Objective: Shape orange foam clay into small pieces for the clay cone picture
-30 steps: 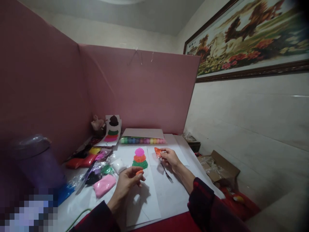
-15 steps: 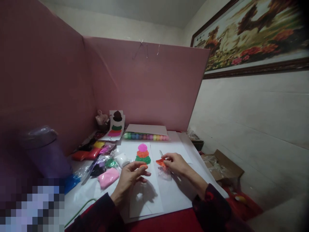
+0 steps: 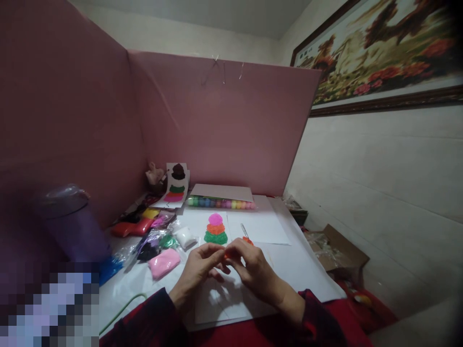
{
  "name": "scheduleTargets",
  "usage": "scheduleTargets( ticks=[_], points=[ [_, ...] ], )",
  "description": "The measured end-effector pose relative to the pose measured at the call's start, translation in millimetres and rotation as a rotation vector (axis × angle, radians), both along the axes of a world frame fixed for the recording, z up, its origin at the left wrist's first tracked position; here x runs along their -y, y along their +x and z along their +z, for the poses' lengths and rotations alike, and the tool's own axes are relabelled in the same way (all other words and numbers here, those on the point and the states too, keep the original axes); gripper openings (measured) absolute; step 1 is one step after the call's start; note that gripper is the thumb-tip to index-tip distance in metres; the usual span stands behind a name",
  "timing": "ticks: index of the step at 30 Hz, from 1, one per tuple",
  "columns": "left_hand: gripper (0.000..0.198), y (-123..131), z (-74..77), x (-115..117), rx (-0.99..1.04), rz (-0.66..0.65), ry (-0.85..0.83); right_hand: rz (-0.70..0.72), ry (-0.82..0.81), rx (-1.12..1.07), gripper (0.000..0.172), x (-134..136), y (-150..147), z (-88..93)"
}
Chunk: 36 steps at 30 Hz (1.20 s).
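Observation:
In front of me, my left hand (image 3: pixel 200 264) and my right hand (image 3: pixel 253 267) meet over a white sheet of paper (image 3: pixel 217 308). Their fingertips are closed on a small lump of orange modelling clay (image 3: pixel 227 255), mostly hidden by the fingers. Just beyond the hands, the sheet bears a stack of pink, orange and green clay shapes (image 3: pixel 216 229). More orange clay (image 3: pixel 248 240) shows behind my right hand, beside a thin metallic tool (image 3: pixel 244 230).
On the left lie bagged clay in several colours, including a pink pack (image 3: pixel 164 263) and a white pack (image 3: pixel 185 237). A tray of coloured clay (image 3: pixel 220 203) sits at the back near a propped sample picture (image 3: pixel 176 185). A purple cup (image 3: pixel 74 226) stands left; a cardboard box (image 3: pixel 340 250) is at right.
My right hand has let go of the orange clay pack and moved left to my left hand. Its fingers now close at the small orange lump that my left hand was holding.

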<state>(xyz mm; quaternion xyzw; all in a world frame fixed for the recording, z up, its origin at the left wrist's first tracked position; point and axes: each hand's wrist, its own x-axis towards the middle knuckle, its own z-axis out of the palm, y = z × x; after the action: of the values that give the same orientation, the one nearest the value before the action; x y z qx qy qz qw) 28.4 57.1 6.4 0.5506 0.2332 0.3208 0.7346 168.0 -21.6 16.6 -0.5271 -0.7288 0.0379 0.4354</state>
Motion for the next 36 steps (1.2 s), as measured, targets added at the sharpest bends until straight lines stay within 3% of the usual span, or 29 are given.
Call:
scheduleTargets(
  ticks=[6, 14, 17, 20, 23, 31, 36],
  points=[
    [0.022, -1, -3.7, -4, 0.012, -0.048, 0.003, 0.035, -0.003, 0.067, 0.013, -1, 4, -1.4],
    [0.019, 1, -4.6, -5, -0.002, -0.016, 0.084, 0.072, -0.043, 0.081, 0.01, 2, 1, 5.2],
    [0.017, 1, -0.1, -3, 0.044, 0.03, 0.06, 0.071, -0.125, -0.182, 0.008, -2, 4, 5.9],
    [0.015, -1, 5.3, -2, 0.14, 0.097, -0.066, 0.061, -0.199, -0.658, 0.012, -9, 15, 4.7],
    [0.026, -2, 6.8, -5, 0.192, 0.089, -0.189, 0.017, -0.123, -0.983, 0.019, -16, 25, 3.2],
    [0.039, -1, -3.3, -8, 0.144, -0.049, -0.217, 0.173, -0.266, -1.024, 0.028, -14, 11, -3.5],
    [0.029, -4, -1.7, -6, 0.145, -0.049, -0.247, 0.22, -0.319, -1.135, 0.027, -12, 5, -3.3]
  ],
)
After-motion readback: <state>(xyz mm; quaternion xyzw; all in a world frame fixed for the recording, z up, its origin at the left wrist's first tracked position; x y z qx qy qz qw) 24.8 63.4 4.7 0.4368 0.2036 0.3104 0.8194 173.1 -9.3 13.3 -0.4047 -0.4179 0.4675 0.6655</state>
